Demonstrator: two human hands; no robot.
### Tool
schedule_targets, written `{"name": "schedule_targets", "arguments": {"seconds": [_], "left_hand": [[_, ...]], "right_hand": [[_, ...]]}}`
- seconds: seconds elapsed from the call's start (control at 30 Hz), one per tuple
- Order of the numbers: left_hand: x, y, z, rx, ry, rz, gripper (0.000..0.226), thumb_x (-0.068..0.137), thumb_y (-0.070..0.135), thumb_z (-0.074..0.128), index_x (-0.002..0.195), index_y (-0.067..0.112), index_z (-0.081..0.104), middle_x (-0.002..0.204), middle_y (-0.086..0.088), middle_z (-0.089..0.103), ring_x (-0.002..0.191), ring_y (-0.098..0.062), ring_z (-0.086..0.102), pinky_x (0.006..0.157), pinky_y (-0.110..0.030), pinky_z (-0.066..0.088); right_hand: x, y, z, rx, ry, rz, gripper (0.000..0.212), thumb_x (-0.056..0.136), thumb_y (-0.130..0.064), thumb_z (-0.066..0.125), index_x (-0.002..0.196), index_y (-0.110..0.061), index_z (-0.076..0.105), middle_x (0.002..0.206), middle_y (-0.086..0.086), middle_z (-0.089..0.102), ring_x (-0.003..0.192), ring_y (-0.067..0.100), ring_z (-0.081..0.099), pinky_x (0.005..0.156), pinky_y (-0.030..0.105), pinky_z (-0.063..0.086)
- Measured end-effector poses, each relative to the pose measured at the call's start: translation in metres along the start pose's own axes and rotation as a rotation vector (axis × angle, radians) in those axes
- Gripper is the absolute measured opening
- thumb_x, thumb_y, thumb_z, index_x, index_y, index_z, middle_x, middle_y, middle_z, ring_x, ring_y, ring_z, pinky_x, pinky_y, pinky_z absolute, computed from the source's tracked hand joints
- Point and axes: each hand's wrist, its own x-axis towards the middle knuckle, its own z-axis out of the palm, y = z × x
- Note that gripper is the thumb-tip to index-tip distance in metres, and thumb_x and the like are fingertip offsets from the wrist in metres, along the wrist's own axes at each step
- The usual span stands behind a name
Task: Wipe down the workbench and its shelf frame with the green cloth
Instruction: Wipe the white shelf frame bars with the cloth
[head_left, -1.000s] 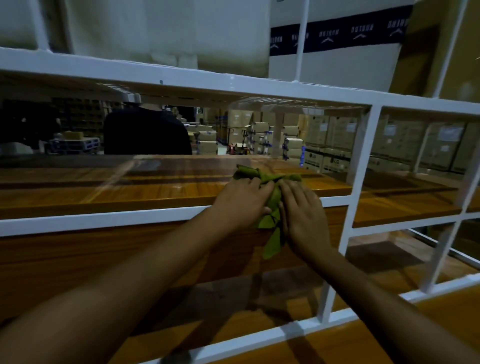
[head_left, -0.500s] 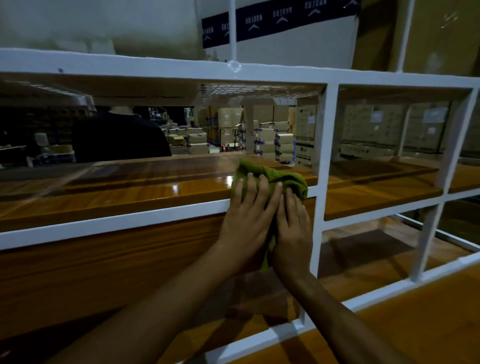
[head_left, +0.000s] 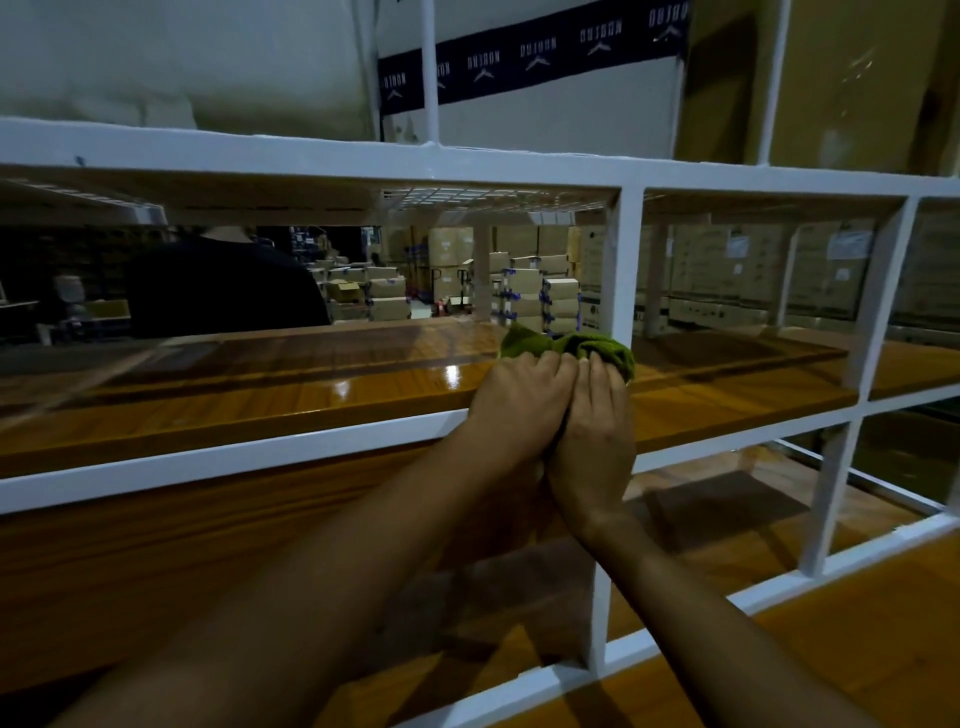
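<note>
The green cloth (head_left: 569, 347) lies bunched on the front part of the glossy wooden shelf board (head_left: 311, 395), right beside a white upright post (head_left: 621, 270) of the shelf frame. My left hand (head_left: 519, 402) and my right hand (head_left: 592, 431) press side by side on the cloth, fingers curled over it. Both hands cross the white front rail (head_left: 234, 457) of the frame. Most of the cloth is hidden under my hands; only its far edge shows.
The white frame has a top rail (head_left: 467, 166) with wire mesh under it and more posts (head_left: 883, 296) to the right. The wooden workbench top (head_left: 857, 639) lies below. A person in dark clothing (head_left: 223, 291) stands behind the shelf; stacked cartons (head_left: 524, 296) fill the background.
Both hands slid the cloth to the right along the shelf front until it sits against the upright post. The fingers curled tighter over it, and the view shifted left again.
</note>
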Motion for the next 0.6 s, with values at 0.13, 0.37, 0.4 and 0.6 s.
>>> {"name": "schedule_targets", "arguments": {"seconds": [0.13, 0.37, 0.4, 0.6], "left_hand": [[-0.021, -0.018, -0.001, -0.024, 0.010, -0.013, 0.034, 0.099, 0.025, 0.041, 0.129, 0.012, 0.050, 0.115, -0.010, 0.062, 0.087, -0.026, 0.061, 0.065, -0.036, 0.041], [-0.072, -0.068, -0.021, -0.073, -0.093, -0.127, 0.038, 0.100, 0.035, 0.042, 0.132, 0.016, 0.044, 0.125, -0.007, 0.057, 0.102, -0.026, 0.057, 0.080, -0.036, 0.043], [-0.081, -0.075, -0.024, -0.066, -0.099, -0.132, 0.039, 0.100, 0.036, 0.042, 0.133, 0.016, 0.043, 0.125, -0.007, 0.056, 0.102, -0.026, 0.056, 0.079, -0.036, 0.042], [-0.133, -0.093, -0.019, -0.027, 0.043, -0.134, 0.052, 0.095, 0.030, 0.034, 0.141, 0.008, 0.043, 0.133, -0.016, 0.054, 0.115, -0.034, 0.053, 0.100, -0.043, 0.039]], "right_hand": [[-0.005, -0.021, -0.003, -0.009, 0.014, -0.020, 0.047, 0.093, -0.017, 0.048, 0.136, -0.001, 0.052, 0.139, 0.018, 0.055, 0.131, 0.031, 0.048, 0.108, 0.043, 0.036], [-0.004, -0.077, -0.009, 0.207, -0.068, -0.145, 0.035, 0.085, -0.015, 0.065, 0.118, -0.005, 0.065, 0.118, 0.013, 0.066, 0.114, 0.032, 0.058, 0.104, 0.046, 0.036], [-0.006, -0.088, -0.009, 0.225, -0.060, -0.154, 0.034, 0.085, -0.017, 0.061, 0.117, -0.005, 0.065, 0.116, 0.014, 0.066, 0.113, 0.032, 0.059, 0.104, 0.045, 0.035], [-0.043, -0.117, -0.012, 0.335, -0.095, -0.223, 0.061, 0.087, -0.009, 0.068, 0.143, -0.003, 0.044, 0.147, 0.016, 0.046, 0.141, 0.028, 0.035, 0.117, 0.047, 0.026]]}}
